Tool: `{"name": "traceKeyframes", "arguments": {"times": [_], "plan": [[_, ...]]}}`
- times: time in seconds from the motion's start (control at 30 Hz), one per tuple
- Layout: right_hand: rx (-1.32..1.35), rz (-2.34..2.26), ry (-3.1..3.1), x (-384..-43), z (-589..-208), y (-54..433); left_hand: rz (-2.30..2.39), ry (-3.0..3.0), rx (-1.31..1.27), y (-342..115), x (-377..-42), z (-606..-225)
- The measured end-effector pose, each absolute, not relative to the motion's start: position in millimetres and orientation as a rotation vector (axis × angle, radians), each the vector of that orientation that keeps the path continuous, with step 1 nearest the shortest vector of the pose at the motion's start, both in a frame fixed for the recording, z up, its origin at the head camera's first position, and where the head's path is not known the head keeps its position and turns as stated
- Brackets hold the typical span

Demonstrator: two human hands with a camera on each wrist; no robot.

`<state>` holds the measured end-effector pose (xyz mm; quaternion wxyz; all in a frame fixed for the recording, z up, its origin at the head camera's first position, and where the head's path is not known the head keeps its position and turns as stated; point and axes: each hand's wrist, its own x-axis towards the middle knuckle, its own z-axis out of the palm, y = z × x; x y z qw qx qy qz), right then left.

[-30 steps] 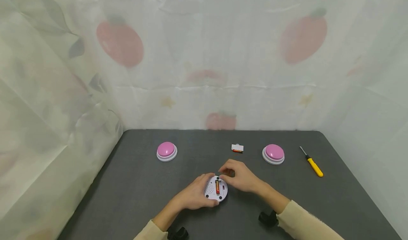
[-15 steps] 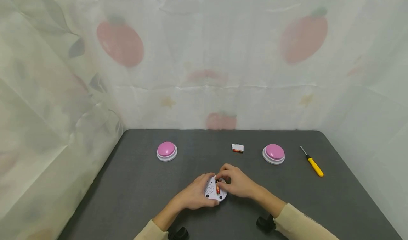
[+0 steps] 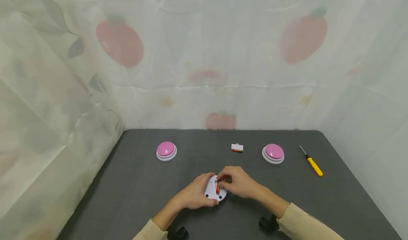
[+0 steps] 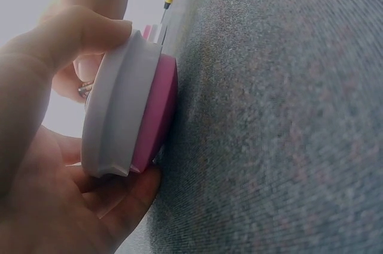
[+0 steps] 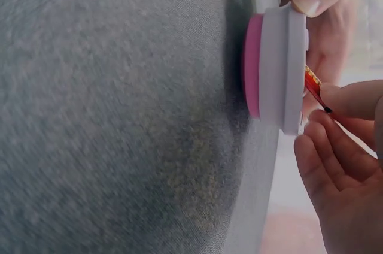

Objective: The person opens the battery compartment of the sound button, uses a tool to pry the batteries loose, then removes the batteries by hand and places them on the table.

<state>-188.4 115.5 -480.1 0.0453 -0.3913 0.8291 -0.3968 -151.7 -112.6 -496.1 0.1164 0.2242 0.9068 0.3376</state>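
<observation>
My left hand (image 3: 195, 194) grips a round push-button light or buzzer by its rim, its white underside (image 3: 210, 190) turned up and its pink dome facing the table. In the left wrist view the white casing (image 4: 116, 107) sits between thumb and fingers, pink dome (image 4: 157, 110) close over the cloth. My right hand (image 3: 241, 184) pinches a small red and black battery (image 3: 218, 188) at the underside. The right wrist view has this battery (image 5: 312, 81) slanting out of the casing, one end raised between thumb and fingers. Fingers partly hide the battery slot.
Two more pink-domed buttons stand on the dark table, one at the left (image 3: 166, 150) and one at the right (image 3: 274, 152). Between them lie a white cover (image 3: 237, 146) and another battery (image 3: 237, 150). A yellow-handled screwdriver (image 3: 313, 166) lies far right.
My right hand has moved left from beside the device onto the battery and pinches it. The battery, flat in its slot before, now slants with one end lifted. The left hand stays put.
</observation>
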Motion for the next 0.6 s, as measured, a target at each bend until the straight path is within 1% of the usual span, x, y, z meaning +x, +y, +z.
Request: {"name": "traceKeyframes", "arguments": {"times": [0.17, 0.4, 0.6], "plan": [[-1.17, -1.228, 2.501, -191, -475, 120, 0.994, 2.661, 0.659, -111, -152, -497], [-1.204, -1.234, 2.45, -197, -474, 128, 0.993, 2.672, 0.661, -111, -150, -497], [-1.197, -1.268, 2.51, -201, -469, 132, 1.008, 2.676, 0.685, -110, -149, -496]]}}
